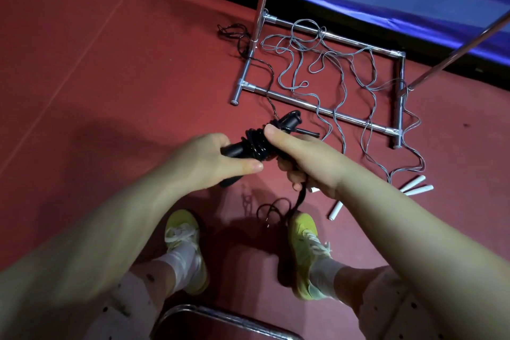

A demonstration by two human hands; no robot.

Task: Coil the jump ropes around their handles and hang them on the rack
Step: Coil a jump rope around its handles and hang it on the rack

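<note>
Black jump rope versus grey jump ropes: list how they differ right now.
The black jump rope is partly coiled round its handles, gripped by the left hand and right hand; the grey jump ropes lie loose and tangled over the rack base. The black rope has black handles; the white handles lie untouched on the floor. None hangs yet.

Glossy black rope (255,143); shiny metal rack (325,112); matt red floor (110,63).

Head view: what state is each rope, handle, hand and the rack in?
Black rope: partly coiled round its handles, tail hanging.
Grey ropes: loose, tangled over the rack base.
White handles: lying on floor.
Rack: standing, nothing visibly hung.
Left hand: gripping black handles.
Right hand: holding rope.
</note>
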